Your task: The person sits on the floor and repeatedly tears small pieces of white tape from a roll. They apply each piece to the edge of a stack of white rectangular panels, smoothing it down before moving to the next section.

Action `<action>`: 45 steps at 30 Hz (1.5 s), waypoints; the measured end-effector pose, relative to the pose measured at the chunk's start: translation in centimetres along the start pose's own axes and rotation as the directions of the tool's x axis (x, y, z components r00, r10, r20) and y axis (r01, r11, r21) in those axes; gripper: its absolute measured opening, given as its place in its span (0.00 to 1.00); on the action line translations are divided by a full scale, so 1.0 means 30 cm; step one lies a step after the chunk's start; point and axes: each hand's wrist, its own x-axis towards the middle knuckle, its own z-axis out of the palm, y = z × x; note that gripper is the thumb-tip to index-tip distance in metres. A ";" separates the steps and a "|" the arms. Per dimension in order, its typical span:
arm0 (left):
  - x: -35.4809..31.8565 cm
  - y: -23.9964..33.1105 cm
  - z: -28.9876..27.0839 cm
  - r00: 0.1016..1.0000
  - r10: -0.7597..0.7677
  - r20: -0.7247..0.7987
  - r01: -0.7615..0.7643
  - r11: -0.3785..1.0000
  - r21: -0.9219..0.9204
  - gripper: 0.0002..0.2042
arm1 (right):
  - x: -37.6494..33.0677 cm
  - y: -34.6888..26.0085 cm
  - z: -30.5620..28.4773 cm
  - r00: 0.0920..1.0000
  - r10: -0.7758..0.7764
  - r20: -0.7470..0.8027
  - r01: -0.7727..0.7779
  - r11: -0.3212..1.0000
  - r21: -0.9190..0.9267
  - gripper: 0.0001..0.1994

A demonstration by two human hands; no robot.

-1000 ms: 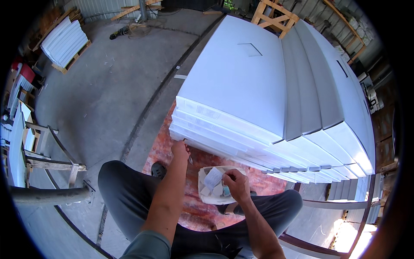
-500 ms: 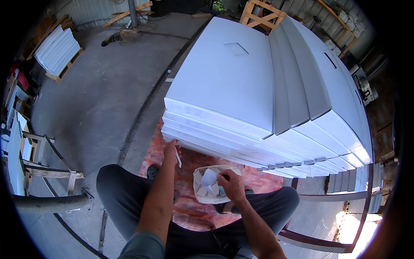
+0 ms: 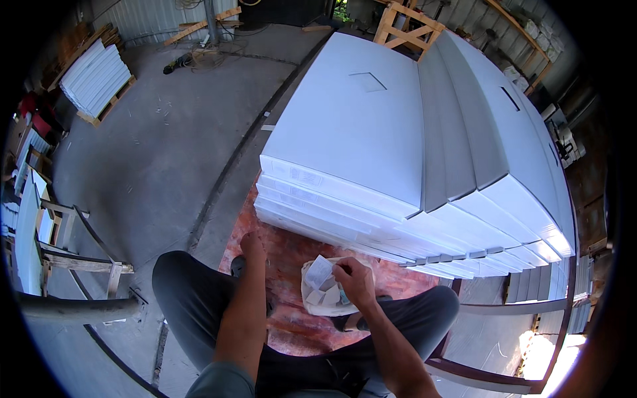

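Observation:
My right hand (image 3: 355, 280) is closed in a pinch at the edge of a small white paper slip (image 3: 319, 271) with faint print on it. The slip is held above a white bag-like container (image 3: 344, 310), which has several pale paper pieces (image 3: 326, 296) inside. My left hand (image 3: 253, 246) is low beside the near left corner of a tall stack of white flat panels (image 3: 342, 119). Its fingers are hidden from view, so whether it touches or holds anything cannot be made out.
Under the stack and container lies a reddish, worn board (image 3: 302, 331). Grey-edged panels (image 3: 458, 119) adjoin the stack on the right. A dark metal rail (image 3: 484, 376) runs at lower right, and a wooden-and-metal frame (image 3: 86, 262) stands left. A person in red (image 3: 36, 116) is at far left.
My left hand has drawn down and away from the stack's corner; the white strip that hung from it no longer shows. The paper slip has tilted and shifted slightly left. The view moved a little.

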 end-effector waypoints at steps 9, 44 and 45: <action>-0.104 -0.120 -0.119 0.947 -0.110 0.301 -0.174 0.611 0.772 0.07 | -0.027 -0.025 0.021 0.986 -0.150 -0.079 0.143 0.986 -0.087 0.09; -0.716 0.047 0.088 0.862 -0.245 0.443 -0.070 0.809 0.584 0.20 | -0.014 0.045 0.068 0.948 -0.116 -0.296 0.015 0.946 -0.322 0.10; -0.716 0.049 0.085 0.862 -0.246 0.444 -0.075 0.803 0.591 0.20 | -0.014 0.042 0.073 0.949 -0.124 -0.290 0.023 0.944 -0.329 0.10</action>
